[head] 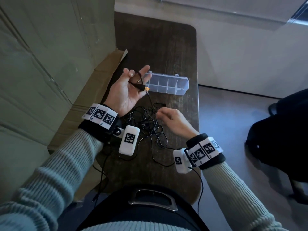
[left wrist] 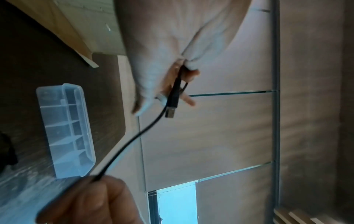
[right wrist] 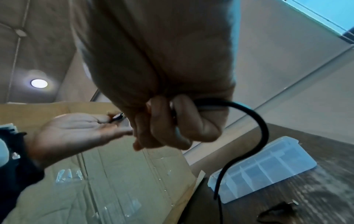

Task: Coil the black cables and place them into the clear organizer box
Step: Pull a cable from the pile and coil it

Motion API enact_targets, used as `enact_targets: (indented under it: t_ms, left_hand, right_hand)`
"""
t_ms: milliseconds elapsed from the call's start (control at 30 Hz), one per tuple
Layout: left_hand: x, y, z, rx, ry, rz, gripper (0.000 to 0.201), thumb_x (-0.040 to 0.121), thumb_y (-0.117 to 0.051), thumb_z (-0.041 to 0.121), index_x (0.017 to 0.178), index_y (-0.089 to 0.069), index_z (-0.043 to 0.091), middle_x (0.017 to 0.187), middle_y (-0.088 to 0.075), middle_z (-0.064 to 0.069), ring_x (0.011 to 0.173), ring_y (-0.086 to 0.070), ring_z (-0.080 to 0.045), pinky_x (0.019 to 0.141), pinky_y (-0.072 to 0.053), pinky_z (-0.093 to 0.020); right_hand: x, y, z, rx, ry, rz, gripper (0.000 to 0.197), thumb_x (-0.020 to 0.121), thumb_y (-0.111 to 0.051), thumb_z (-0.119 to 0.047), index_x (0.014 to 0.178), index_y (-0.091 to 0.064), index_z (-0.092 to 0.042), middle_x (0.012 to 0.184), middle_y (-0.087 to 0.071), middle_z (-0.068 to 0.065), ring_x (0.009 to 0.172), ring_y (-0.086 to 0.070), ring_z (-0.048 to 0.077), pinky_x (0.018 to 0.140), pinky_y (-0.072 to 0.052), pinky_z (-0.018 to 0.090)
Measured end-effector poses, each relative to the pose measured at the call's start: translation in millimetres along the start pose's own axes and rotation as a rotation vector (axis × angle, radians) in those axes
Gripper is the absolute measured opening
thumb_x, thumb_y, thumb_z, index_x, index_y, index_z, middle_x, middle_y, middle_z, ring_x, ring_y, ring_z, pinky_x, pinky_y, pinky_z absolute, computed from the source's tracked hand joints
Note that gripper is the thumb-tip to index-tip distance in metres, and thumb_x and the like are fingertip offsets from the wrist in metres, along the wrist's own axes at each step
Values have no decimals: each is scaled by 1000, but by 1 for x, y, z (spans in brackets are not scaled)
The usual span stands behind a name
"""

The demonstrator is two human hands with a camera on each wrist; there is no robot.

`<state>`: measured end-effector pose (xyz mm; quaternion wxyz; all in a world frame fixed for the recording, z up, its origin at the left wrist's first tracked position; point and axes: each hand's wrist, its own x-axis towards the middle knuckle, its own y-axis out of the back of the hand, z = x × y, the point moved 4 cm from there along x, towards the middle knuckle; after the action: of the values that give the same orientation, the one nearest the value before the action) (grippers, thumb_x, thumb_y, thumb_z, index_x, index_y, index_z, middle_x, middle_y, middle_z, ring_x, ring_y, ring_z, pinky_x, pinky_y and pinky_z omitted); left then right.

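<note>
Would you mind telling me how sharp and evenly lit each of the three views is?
Head view: fairly sharp, dim, with wide-angle bending at the edges; the organizer box reads clearly. Left wrist view: motion blur smears the left hand and the black cable; a bright window patch sits below. Right wrist view: the right hand is close, soft and backlit; a ceiling lamp glares.

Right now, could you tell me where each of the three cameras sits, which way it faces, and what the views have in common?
Head: worn on the head, looking down at the dark table; both sleeves, the left hand and right hand show.
Left wrist: looks along the left hand at the USB plug that it holds; the right hand's fingers show below.
Right wrist: looks along the right hand gripping the black cable; the left hand shows.
Shared: all three show the clear organizer box.
</note>
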<state>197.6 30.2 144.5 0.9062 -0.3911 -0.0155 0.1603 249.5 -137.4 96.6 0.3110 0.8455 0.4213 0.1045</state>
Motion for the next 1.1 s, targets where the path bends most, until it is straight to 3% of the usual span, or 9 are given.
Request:
enact_targets:
  t_ms: [67, 133, 200, 267, 400, 567, 733, 967, 1100]
  left_hand:
    - [0, 5, -5, -16, -6, 46, 42, 101, -24, 45, 70, -43, 24, 79, -60, 10, 90, -68, -18, 98, -32, -60]
    - [-2, 8, -6, 3, -9, 131, 41, 101, -24, 48, 74, -43, 24, 66, -42, 9, 53, -48, -7, 76, -53, -44]
    - [-7, 12, -4, 188, -52, 234, 36, 102, -24, 45, 79, -41, 24, 63, -35, 9, 44, -29, -4, 45, -39, -20]
    - [-10, 11, -2, 480, -110, 257, 28, 104, -23, 39, 91, -41, 22, 65, -35, 7, 43, -27, -2, 37, -23, -15]
    - [-12, 0, -13, 1035, -95, 13, 29, 105, -26, 28, 103, -54, 19, 67, -48, 8, 51, -38, -7, 45, -29, -24]
    - [-22, -21, -28, 1083, 99, -254, 49, 105, -23, 32, 89, -65, 13, 64, -56, 11, 51, -46, 0, 53, -38, -15]
    - [-27, -25, -28, 1045, 140, -370, 36, 103, -35, 23, 83, -61, 6, 57, -55, 11, 49, -46, 3, 49, -35, -8]
    - [-20, -2, -28, 667, 18, -167, 34, 104, -31, 23, 75, -46, 12, 61, -45, 9, 56, -43, -5, 52, -37, -17]
    - [-15, 6, -27, 370, -6, 37, 37, 104, -25, 31, 77, -44, 16, 100, -67, -8, 98, -68, -18, 78, -56, -32]
  right_hand:
    - [-3, -5, -7, 39, -7, -79, 21, 98, -51, -29, 82, -63, -27, 60, -56, -13, 57, -50, 4, 58, -45, 28]
    - [-9, -1, -17, 72, 5, -128, 22, 99, -50, -27, 83, -65, -21, 54, -52, -14, 51, -45, -2, 53, -40, 20]
    - [-15, 11, -28, 114, 22, -142, 23, 98, -51, -25, 83, -66, -17, 60, -55, -4, 57, -48, 4, 58, -46, 26]
    - [-21, 25, -39, 175, 10, -141, 26, 99, -50, -24, 79, -65, -19, 62, -50, 5, 63, -45, 19, 63, -45, 35]
    - [-24, 46, -60, 192, 100, -65, 26, 99, -49, -22, 81, -66, -13, 54, -42, -3, 48, -35, 10, 50, -30, 17]
    - [-12, 50, -51, 230, 90, 158, 28, 98, -52, -24, 78, -67, -12, 73, -60, 29, 58, -39, 23, 60, -36, 33]
    - [-12, 50, -32, 366, 46, 293, 14, 91, -64, -18, 82, -71, -9, 65, -64, -13, 58, -55, -5, 62, -43, 12]
    - [-27, 33, -2, 620, -20, 266, 13, 97, -52, -17, 91, -62, -14, 61, -50, -6, 53, -46, 8, 60, -48, 25]
    - [-35, 4, 13, 606, -145, 149, 20, 101, -44, -13, 97, -63, -11, 57, -40, -4, 45, -37, 6, 44, -43, 17]
